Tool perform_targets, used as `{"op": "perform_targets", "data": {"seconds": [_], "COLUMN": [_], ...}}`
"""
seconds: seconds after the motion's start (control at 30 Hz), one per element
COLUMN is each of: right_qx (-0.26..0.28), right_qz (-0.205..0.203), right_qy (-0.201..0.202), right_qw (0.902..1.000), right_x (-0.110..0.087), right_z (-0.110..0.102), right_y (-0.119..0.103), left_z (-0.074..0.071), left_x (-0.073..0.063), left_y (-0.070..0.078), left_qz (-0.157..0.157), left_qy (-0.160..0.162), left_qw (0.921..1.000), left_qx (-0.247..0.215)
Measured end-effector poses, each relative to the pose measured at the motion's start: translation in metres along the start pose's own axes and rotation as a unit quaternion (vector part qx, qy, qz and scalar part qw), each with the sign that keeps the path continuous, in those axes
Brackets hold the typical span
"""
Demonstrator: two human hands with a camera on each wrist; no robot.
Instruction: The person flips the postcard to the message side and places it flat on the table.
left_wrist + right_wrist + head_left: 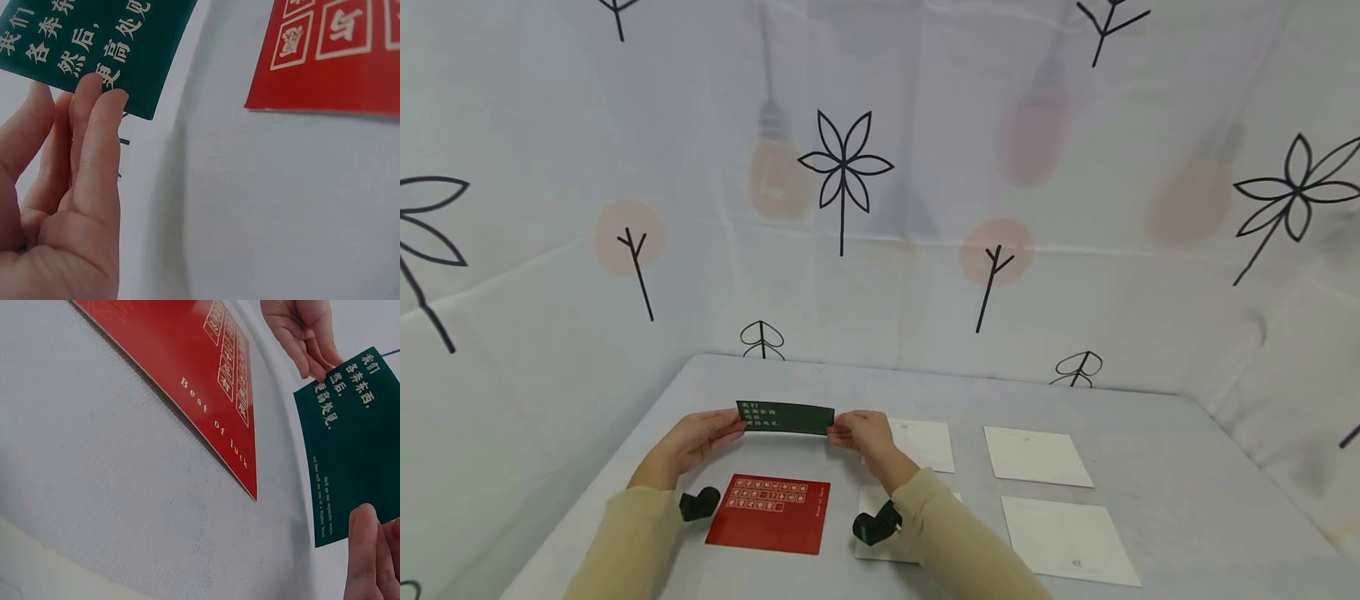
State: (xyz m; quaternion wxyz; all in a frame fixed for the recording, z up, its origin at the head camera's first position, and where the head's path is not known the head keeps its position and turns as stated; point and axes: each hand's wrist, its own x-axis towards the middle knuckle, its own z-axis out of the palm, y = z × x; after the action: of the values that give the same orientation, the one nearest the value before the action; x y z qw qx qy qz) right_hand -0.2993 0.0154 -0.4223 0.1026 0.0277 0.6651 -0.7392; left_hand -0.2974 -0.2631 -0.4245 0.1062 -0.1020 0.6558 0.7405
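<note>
A dark green card (786, 417) with pale Chinese lettering is held up by its two short ends over the far left part of the table. My left hand (703, 435) pinches its left end, thumb on one face and fingertips on the other; the left wrist view shows the fingers (103, 144) at the card's edge. At the opposite end, my right hand (867, 439) pinches the card, and one finger (362, 537) lies over its printed face in the right wrist view. Nearer to me lies a red card (767, 533) marked "Best of luck", flat on the table.
On the right half of the table (1157, 467) lie white cards: one at the back right (1037, 456), one at the front right (1067, 540), and others partly hidden by my right arm. A white patterned cloth (895, 300) hangs behind the table and at its sides.
</note>
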Motion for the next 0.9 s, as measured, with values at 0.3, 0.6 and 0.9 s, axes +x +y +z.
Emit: {"op": "perform_targets", "data": {"seconds": [0.3, 0.6, 0.9], "right_qx": [0.010, -0.001, -0.016], "right_qz": [-0.012, -0.018, -0.020], "right_qy": [-0.016, -0.015, 0.003], "right_qw": [0.9997, 0.9997, 0.9997], "right_x": [0.0001, -0.0034, 0.0003], "right_z": [0.0008, 0.0006, 0.0008], "right_y": [0.0028, 0.0012, 0.0074], "left_z": [-0.0038, -0.0059, -0.0037], "left_x": [-0.0018, -0.0017, -0.0018], "left_y": [0.0003, -0.0022, -0.0053], "left_qz": [0.012, 0.024, 0.029], "left_qy": [-0.023, -0.031, -0.018], "left_qw": [0.9993, 0.9987, 0.9992], "left_qx": [-0.028, -0.033, -0.022]}}
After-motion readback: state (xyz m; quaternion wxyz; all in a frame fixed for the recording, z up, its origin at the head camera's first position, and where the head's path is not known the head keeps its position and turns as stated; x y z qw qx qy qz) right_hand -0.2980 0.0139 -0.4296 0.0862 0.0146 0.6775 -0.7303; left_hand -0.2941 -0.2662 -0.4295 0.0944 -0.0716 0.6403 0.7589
